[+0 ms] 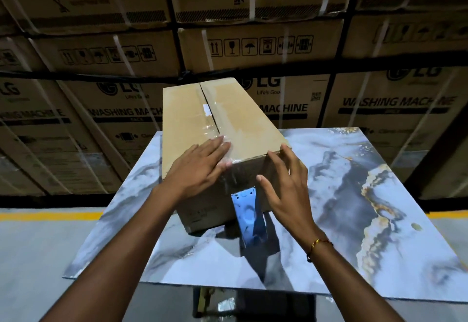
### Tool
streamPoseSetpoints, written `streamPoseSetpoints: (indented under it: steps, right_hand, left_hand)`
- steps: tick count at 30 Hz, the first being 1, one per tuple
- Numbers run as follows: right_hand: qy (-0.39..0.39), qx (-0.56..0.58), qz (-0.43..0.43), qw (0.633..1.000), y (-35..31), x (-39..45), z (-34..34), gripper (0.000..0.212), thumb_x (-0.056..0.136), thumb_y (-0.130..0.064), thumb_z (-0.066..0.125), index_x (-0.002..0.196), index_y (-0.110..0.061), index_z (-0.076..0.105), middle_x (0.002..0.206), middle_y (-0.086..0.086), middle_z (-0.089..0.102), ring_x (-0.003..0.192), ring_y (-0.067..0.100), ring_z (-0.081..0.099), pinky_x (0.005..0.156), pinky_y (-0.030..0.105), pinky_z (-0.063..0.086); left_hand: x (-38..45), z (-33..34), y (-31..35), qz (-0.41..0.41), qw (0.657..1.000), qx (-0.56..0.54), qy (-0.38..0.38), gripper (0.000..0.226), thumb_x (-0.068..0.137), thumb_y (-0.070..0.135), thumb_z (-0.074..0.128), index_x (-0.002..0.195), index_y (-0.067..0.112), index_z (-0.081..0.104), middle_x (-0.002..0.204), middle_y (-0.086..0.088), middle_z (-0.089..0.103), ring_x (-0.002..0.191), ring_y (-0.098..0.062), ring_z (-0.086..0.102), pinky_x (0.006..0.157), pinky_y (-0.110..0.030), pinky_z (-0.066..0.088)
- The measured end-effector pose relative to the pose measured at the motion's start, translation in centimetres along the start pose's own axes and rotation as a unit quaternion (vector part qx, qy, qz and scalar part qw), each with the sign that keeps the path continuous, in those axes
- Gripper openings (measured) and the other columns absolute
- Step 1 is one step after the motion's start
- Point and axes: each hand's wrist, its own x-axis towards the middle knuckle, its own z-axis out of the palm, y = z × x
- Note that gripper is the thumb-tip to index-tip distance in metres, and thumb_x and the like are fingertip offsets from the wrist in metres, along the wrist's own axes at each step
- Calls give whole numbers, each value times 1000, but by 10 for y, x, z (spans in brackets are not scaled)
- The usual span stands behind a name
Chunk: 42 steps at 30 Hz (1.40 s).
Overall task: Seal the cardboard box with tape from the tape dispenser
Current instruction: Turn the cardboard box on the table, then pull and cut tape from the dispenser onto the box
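Note:
A long brown cardboard box (187,116) lies on a marble-patterned table top (354,207), its flaps closed and clear tape (215,121) running along the top seam and over the near edge. My left hand (200,167) lies flat on the near end of the box top, fingers spread over the tape. My right hand (286,185) hovers with fingers apart at the box's near right corner, holding nothing. A shiny metal piece (247,216), seemingly the tape dispenser, leans against the box's near face; most of it is indistinct.
Stacked washing machine cartons (379,109) with white straps form a wall just behind the table. A grey floor with a yellow line (48,214) runs on the left. Below the table's near edge, something dark with a shiny object (225,304) shows.

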Motion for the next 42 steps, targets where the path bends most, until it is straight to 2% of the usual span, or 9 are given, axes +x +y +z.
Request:
streamPoseSetpoints:
  steps: [3,7,10,13,17,21,33,38,42]
  right_hand:
    - [34,-8,-16,999,-2,-28,14,61,91,-57,57,142,-27,44,150,5,34,131,25,41,105,43,47]
    - [-6,-21,-20,1000,-3,-56,35,88,77,-79,54,146,-30,32,126,2,41,102,24,58,72,45,58]
    - [-15,-14,-1,1000,-6,-70,53,94,77,-65,67,151,-33,19,124,1,38,92,26,63,62,42,60]
    - [-9,26,24,999,-10,-79,62,93,83,-42,69,154,-35,10,122,1,36,92,28,61,66,43,59]
    - [0,13,42,999,-16,-88,61,94,85,-40,61,155,-37,0,116,2,35,83,32,59,66,45,57]
    - [1,-33,40,999,-20,-92,55,91,89,-44,58,156,-34,-3,113,3,35,81,26,56,60,37,55]
    - [-12,-142,27,989,-35,-105,28,79,97,-51,44,158,-27,-1,120,2,42,86,30,58,72,42,53]
    - [-74,-154,27,985,-37,-85,21,77,95,-50,43,157,-28,3,124,6,46,99,34,58,83,44,51]
    - [-143,-166,10,976,-43,-59,5,72,92,-47,46,156,-25,18,129,11,53,113,34,53,92,42,41]
  left_hand:
    - [-2,0,1,15,1000,25,5,75,93,65,9,158,28,11,168,1,9,153,-17,14,121,-38,14]
    - [1,1,0,27,998,54,11,71,98,62,20,158,26,10,168,-2,10,153,-19,16,121,-39,18]
    - [2,0,-2,37,997,61,4,72,98,60,25,158,25,8,168,-4,8,153,-22,16,122,-40,19]
    - [2,-6,-5,52,996,74,-28,83,94,62,40,158,25,3,168,-7,2,153,-26,14,122,-40,17]
    - [4,-9,-6,54,994,83,-49,96,88,51,63,158,24,2,168,-8,1,153,-27,14,120,-37,18]
    - [0,-1,-3,37,995,95,9,90,88,63,54,157,31,7,168,-1,9,151,-26,22,118,-44,26]
    - [-6,5,3,28,993,96,61,78,91,67,42,156,35,14,166,2,19,147,-27,33,112,-46,36]
    - [-7,4,5,17,993,95,71,81,87,74,38,156,37,16,165,4,22,145,-26,36,109,-47,39]
    - [-5,4,4,16,993,94,68,81,87,74,37,156,37,16,166,5,20,145,-25,36,109,-46,39]
